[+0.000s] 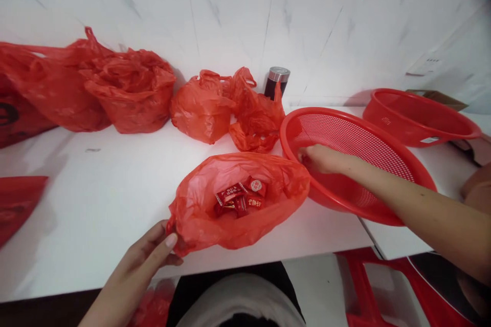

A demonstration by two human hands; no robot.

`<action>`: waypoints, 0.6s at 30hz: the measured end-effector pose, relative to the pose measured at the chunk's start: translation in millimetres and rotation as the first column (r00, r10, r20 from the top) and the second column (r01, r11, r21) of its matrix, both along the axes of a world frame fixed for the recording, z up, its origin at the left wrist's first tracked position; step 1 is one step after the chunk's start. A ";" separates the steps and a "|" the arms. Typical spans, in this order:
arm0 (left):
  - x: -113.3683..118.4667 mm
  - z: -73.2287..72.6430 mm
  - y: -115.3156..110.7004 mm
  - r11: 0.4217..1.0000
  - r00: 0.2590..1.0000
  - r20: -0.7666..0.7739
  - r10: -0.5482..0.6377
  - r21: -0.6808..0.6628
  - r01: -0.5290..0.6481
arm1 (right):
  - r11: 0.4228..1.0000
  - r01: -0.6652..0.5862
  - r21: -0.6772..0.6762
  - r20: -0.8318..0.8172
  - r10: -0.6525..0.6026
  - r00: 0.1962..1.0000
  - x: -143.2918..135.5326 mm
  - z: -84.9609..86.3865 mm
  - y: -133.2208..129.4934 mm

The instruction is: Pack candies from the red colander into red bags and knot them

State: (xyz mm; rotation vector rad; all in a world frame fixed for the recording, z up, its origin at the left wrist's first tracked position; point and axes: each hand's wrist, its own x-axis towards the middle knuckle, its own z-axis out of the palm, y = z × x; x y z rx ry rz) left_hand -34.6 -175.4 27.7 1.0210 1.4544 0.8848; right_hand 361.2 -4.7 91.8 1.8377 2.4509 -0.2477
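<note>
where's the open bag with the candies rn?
Head view, centre: the open red bag lies on the white table, left hand at its near-left edge, red sieve basket on its right.

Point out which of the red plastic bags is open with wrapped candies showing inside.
The red bag nearest the table's front edge, its rim pinched by the left hand. The bags along the wall are bunched up.

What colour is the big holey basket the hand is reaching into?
Red. The perforated basket shows best in the head view, where the right hand rests inside it.

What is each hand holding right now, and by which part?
The left hand pinches the open red plastic bag of candies at its near-left rim. The right hand rests inside the red colander; any grip is unclear.
</note>
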 end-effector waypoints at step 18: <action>-9.2 2.2 0.9 0.988 0.999 -0.032 -0.013 0.156 0.018 | 0.902 -0.029 0.430 -0.212 0.132 0.968 -11.1 19.9 -131.4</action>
